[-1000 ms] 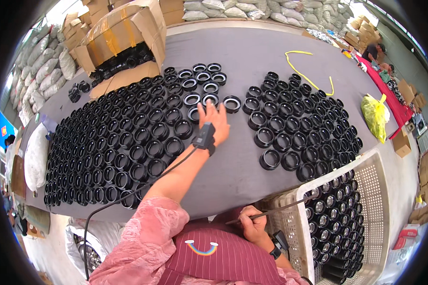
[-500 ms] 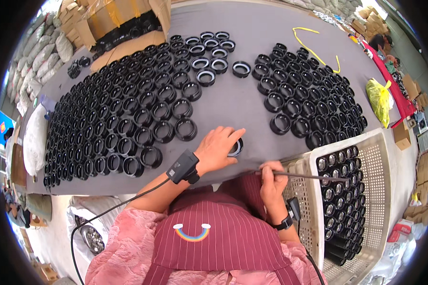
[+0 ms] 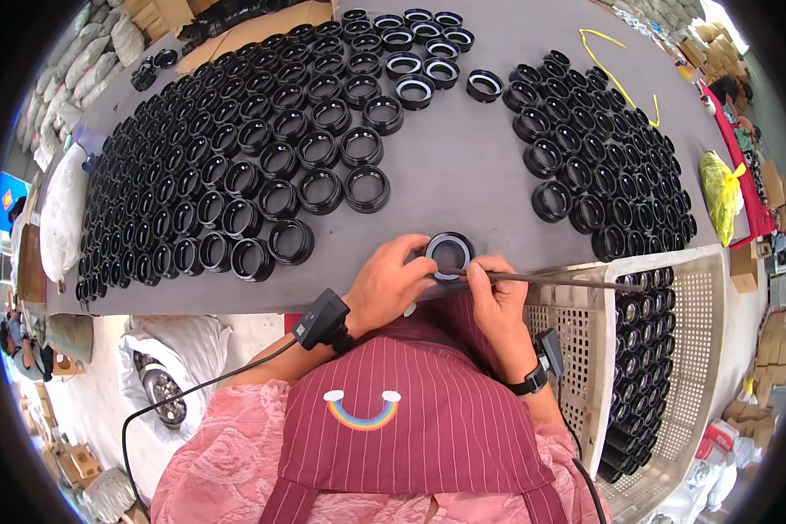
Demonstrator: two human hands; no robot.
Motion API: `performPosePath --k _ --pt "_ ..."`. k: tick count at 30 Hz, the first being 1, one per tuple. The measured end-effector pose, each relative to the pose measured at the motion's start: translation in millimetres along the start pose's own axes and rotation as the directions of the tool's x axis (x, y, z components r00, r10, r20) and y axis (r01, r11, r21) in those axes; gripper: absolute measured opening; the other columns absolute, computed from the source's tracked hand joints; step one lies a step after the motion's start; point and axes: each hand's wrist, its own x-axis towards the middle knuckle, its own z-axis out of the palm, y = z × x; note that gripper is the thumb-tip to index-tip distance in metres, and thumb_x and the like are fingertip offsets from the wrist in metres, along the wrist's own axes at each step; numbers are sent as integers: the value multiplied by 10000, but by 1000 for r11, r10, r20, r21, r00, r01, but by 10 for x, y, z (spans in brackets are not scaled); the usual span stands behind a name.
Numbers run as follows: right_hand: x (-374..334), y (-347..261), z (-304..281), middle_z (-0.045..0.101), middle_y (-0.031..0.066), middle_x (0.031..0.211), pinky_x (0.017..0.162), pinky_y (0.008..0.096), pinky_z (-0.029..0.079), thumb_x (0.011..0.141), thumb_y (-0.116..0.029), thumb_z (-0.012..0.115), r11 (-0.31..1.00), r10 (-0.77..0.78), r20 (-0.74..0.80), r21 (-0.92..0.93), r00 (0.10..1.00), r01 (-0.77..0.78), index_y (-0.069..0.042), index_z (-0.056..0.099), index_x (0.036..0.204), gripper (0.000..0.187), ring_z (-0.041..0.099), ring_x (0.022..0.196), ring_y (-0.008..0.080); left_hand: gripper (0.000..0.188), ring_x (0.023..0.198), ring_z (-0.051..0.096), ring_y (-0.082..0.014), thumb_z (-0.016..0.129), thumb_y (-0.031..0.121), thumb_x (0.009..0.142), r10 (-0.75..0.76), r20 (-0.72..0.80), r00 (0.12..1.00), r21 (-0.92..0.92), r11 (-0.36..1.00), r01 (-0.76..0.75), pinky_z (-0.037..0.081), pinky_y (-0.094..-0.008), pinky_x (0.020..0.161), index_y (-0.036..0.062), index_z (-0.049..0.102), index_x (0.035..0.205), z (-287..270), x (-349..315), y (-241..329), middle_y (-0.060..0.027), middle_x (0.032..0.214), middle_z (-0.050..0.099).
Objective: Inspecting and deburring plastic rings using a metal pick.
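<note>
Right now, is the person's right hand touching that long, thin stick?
Touching. The head view shows the right hand closed on the long stick.

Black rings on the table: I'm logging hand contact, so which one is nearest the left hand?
The ring between the left hand and right hand, touching the left one; the other rings on the table lie clear of both hands.

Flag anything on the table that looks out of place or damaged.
A yellow strip lies loose and bent on the table, behind the right-hand group of black rings; it looks odd beside such close-set pieces. One lone ring also sits apart between the two groups. I see no obvious damage.
</note>
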Motion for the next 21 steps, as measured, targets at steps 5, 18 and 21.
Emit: performPosePath --k 5,18,21 --pt "124 -116 -61 637 112 754 652 407 456 879 -93 645 976 -77 122 -196 989 100 -50 626 839 62 592 692 309 269 1066 587 -370 755 71 754 39 2 999 58 998 -39 483 -442 900 71 644 999 -5 19 -18 -188 1227 577" --pt "421 -134 1 655 57 765 800 429 420 842 -44 667 826 -361 92 -430 928 365 -69 610 819 66 594 685 273 186 1063 610 -360 721 108 784 76 -35 996 45 996 -74 481 -442 913 68 619 935 12 61 -57 -187 1204 605" --pt "366 -98 84 657 42 769 839 436 416 849 -51 663 882 -334 171 -290 927 372 -79 614 823 62 589 687 243 176 1066 609 -360 717 116 789 73 -51 996 64 996 -70 480 -442 914 70 624 932 14 59 -63 -185 1200 609"
